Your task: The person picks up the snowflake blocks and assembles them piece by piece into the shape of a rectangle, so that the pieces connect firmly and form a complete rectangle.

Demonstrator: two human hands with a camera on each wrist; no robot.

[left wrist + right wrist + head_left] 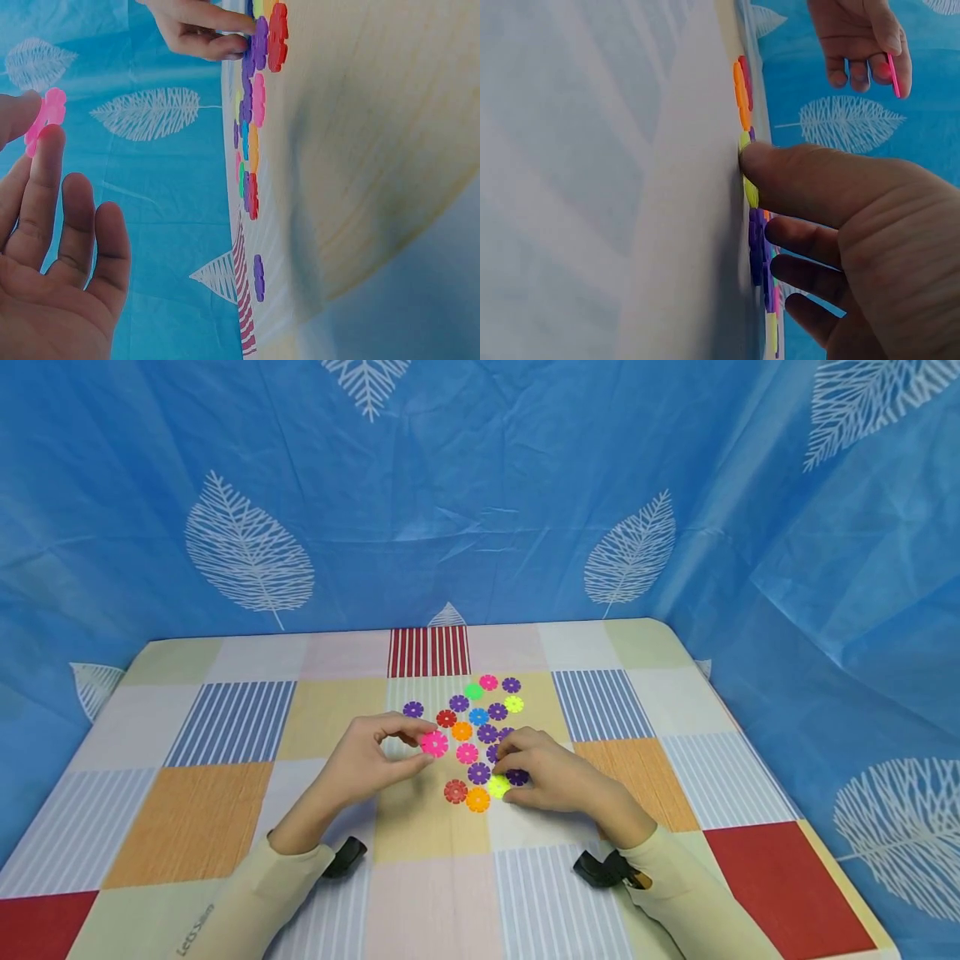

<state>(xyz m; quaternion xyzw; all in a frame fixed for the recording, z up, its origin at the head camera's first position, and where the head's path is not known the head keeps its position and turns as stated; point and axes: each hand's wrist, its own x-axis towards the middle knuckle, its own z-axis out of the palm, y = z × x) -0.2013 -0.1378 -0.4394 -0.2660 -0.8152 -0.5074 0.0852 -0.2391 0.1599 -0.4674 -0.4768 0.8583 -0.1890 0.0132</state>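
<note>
My left hand (pixel 382 752) holds a pink notched plastic snowflake disc (pixel 435 743) by its edge, between thumb and forefinger, raised above the table; its other fingers show loosely bent in the left wrist view. My right hand (pixel 555 772) is low over the near right side of the group of discs. Its thumb touches a yellow snowflake disc (pixel 751 187), with the forefinger at the disc's far edge, the two pinching it at table level. Purple discs (pixel 517 777) lie under and beside the right fingers, partly hidden.
Several more snowflake discs lie flat in a loose group: orange (pixel 477 799), red (pixel 455 791), blue (pixel 478 717), green (pixel 473 692). One purple disc (pixel 412 710) lies apart on the left. A patchwork cloth (pixel 435 902) covers the table; a blue leaf-patterned curtain (pixel 480 527) hangs behind.
</note>
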